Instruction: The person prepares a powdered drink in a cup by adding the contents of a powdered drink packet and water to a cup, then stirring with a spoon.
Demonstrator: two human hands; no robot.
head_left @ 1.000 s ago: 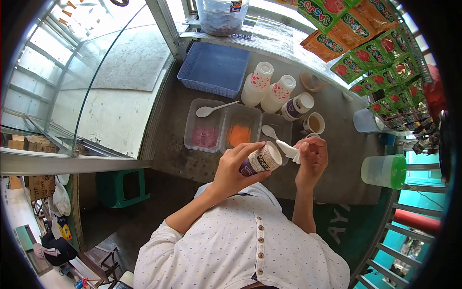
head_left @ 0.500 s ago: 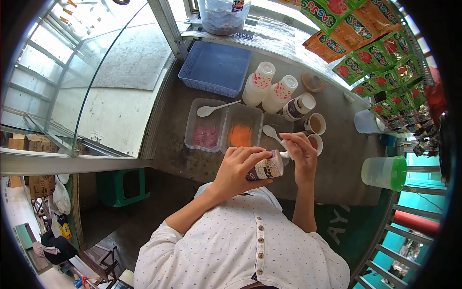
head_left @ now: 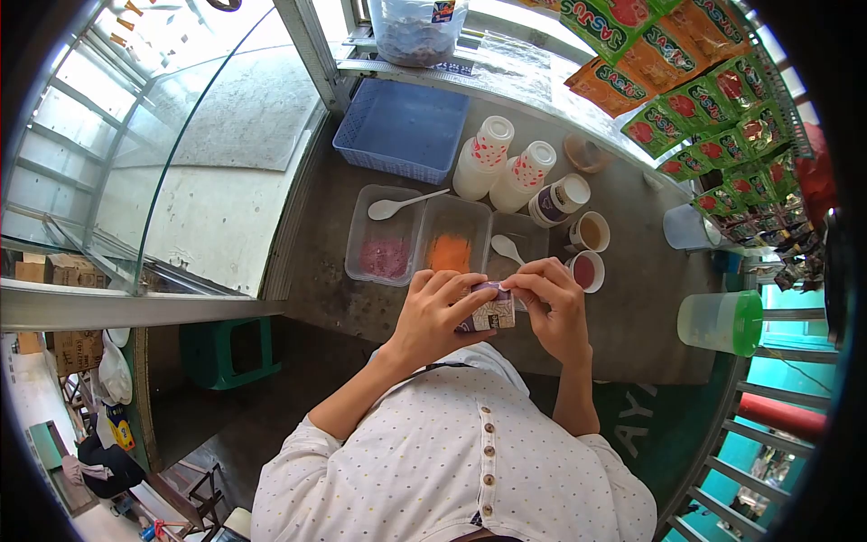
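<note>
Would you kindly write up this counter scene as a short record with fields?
Left hand: grips the purple-and-white paper cup, tipped sideways
Right hand: fingers pinch the cup's upper edge
Behind hands: three clear plastic tubs in a row, holding pink powder, orange powder, a white spoon
Right of tubs: small cup of red liquid, small cup of brown liquid
Far right: translucent jug with green lid
Surface: grey counter

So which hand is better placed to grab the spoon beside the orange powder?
Probably right: right hand lies nearest the white spoon, only fingertips on the paper cup; left hand wraps it.
</note>
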